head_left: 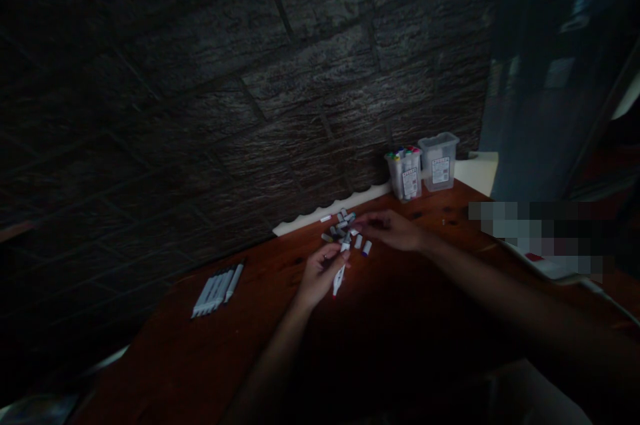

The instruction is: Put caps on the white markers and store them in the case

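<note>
My left hand (320,270) is closed around a white marker (339,278), which slants with a red tip pointing down toward me. Its upper end reaches up near a small heap of grey marker caps (342,225). At the right side of that heap, my right hand (393,229) has thumb and fingers pinched together on a small pale piece that looks like a marker cap (354,232). Two loose caps lie just below the right fingertips, one with a purple-blue end (367,248). Dim light hides the finer detail at both sets of fingertips.
A row of several grey-white markers (215,290) lies on the wooden table (270,332) to the left. Against the brick wall stand a clear tub of coloured markers (407,175) and another clear tub (440,162). A white device with a cable (550,268) sits at the right.
</note>
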`<state>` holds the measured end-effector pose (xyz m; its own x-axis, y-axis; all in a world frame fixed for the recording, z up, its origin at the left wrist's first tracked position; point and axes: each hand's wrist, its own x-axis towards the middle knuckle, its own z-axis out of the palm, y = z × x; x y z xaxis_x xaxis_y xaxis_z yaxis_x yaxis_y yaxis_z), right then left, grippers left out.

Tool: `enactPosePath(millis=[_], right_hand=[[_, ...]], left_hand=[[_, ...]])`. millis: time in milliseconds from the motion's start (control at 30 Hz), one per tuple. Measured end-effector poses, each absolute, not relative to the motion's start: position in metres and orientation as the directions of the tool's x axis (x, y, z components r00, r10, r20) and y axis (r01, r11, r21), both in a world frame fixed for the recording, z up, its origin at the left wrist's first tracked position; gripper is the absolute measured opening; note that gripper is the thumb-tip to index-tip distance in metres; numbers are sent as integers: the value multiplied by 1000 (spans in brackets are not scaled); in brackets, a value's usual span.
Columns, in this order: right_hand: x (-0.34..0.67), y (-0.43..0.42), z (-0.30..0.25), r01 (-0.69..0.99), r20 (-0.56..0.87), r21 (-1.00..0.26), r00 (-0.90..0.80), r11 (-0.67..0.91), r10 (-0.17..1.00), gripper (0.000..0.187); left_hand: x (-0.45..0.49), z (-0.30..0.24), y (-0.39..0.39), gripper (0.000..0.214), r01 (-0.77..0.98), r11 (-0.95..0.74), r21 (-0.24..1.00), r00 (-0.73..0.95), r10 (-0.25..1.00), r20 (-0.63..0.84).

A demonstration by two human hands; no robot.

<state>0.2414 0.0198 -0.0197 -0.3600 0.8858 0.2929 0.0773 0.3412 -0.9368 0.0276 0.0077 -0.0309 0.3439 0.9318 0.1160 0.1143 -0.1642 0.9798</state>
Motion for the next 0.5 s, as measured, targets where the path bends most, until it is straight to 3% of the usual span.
enactPosePath(millis=[233,500], right_hand=[[242,23,-20,78,334,-931,-212,357,918,24],[235,14,-20,-4,335,-933,-373,360,865,31]], left_hand=[[28,-29,7,28,123,-153,981,339,935,103],[29,-26,1,30,107,-136,985,405,911,82]])
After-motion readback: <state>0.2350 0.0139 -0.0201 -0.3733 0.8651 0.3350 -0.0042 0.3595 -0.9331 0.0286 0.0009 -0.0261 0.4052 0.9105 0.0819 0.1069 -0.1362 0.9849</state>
